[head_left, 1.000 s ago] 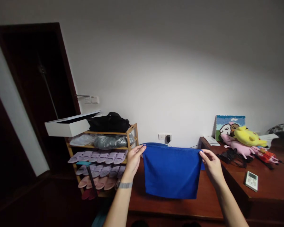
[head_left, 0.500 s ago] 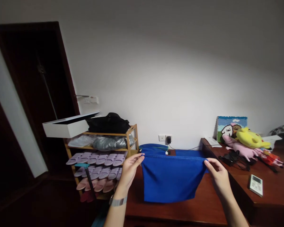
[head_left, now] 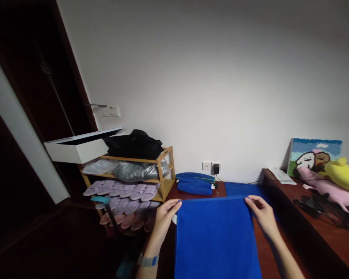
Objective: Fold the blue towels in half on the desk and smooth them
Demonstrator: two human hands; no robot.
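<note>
A blue cloth (head_left: 215,236) hangs stretched in front of me, its lower end running past the bottom of the view. My left hand (head_left: 164,215) pinches its upper left corner, where a small white tag shows at the side. At the upper right corner, my right hand (head_left: 260,213) grips the edge between thumb and fingers. Behind the cloth, a folded blue cloth bundle (head_left: 194,185) lies on the dark red wooden table (head_left: 267,248). Another flat blue cloth (head_left: 244,189) lies to the right of that bundle.
To the left, a wooden shoe rack (head_left: 164,170) holds several slippers (head_left: 128,192), a black bag (head_left: 135,145) and a white box (head_left: 78,151). On the right, a raised wooden surface (head_left: 293,190) carries plush toys (head_left: 325,186) and a picture (head_left: 314,155). A plugged-in adapter (head_left: 216,168) trails a cable.
The cloth now hangs much longer, having dropped open from a shorter folded length. Both hands sit slightly lower and still hold its top corners. The view has shifted a little to the left.
</note>
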